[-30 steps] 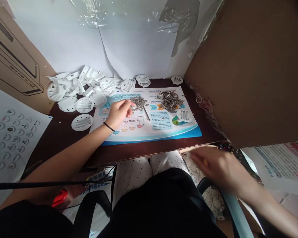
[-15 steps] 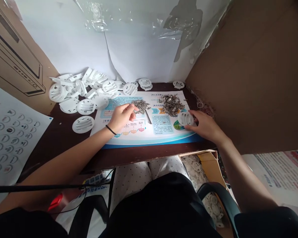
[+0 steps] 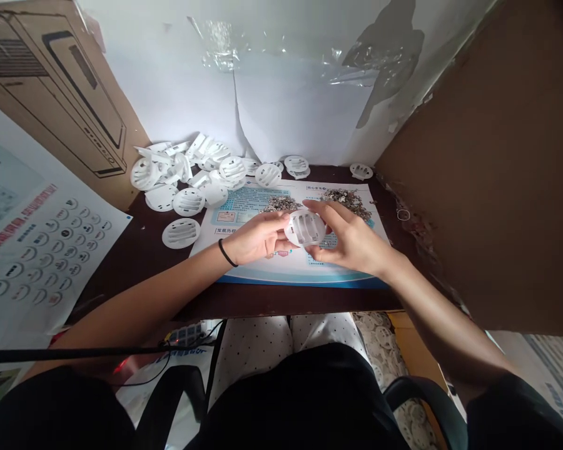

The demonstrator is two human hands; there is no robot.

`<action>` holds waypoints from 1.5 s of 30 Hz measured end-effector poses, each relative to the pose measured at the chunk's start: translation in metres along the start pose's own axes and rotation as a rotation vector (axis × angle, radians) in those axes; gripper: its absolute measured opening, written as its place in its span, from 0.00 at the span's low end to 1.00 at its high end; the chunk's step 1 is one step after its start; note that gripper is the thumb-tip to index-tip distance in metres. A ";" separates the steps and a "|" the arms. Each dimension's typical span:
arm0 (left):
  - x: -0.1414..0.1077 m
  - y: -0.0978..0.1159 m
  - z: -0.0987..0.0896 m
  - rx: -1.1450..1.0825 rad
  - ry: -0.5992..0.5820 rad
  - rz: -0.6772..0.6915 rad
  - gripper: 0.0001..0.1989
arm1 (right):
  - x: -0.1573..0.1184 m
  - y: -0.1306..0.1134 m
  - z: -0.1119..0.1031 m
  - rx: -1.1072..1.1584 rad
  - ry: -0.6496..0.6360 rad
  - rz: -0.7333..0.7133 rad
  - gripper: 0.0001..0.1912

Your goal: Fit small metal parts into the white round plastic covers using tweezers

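Above the poster [image 3: 291, 267], left hand [image 3: 258, 237], right hand [image 3: 351, 240], slotted disc [image 3: 304, 228] (rim held)

Dark wooden surface [image 3: 143, 281] with a printed leaflet [image 3: 286, 270] lying flat on it. Two heaps of small metal bits [image 3: 281, 204] sit on top of the leaflet, and a messy pile of white slotted plastic discs [image 3: 188, 201] spreads out left of it, plus one past its far right corner.

The left forearm [image 3: 154, 297] and right forearm [image 3: 431, 306] angle inward, bringing the left hand [image 3: 258, 238] and right hand [image 3: 348, 239] together, fingers curled, gripping from opposite sides, a dark band circling the left wrist [image 3: 227, 253]
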State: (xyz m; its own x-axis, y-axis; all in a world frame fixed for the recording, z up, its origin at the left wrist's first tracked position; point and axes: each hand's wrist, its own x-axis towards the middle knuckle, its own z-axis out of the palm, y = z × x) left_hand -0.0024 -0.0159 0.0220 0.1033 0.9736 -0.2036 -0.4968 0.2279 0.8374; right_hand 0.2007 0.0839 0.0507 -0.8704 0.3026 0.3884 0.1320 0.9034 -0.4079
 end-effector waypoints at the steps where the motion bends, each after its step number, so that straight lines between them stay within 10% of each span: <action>1: 0.000 0.000 -0.002 -0.008 0.011 0.017 0.10 | 0.004 0.002 0.001 0.005 0.001 -0.016 0.36; 19: 0.000 -0.002 -0.001 -0.066 0.162 0.051 0.14 | 0.005 0.025 0.018 -0.021 0.268 -0.284 0.24; 45: -0.001 -0.005 0.004 0.014 0.274 0.200 0.22 | 0.000 0.021 0.028 0.027 0.363 -0.213 0.30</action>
State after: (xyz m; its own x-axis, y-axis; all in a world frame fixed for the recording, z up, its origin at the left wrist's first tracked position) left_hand 0.0035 -0.0175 0.0202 -0.2310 0.9594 -0.1616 -0.4719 0.0348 0.8809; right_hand 0.1900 0.0945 0.0193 -0.6525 0.2015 0.7305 -0.0496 0.9506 -0.3066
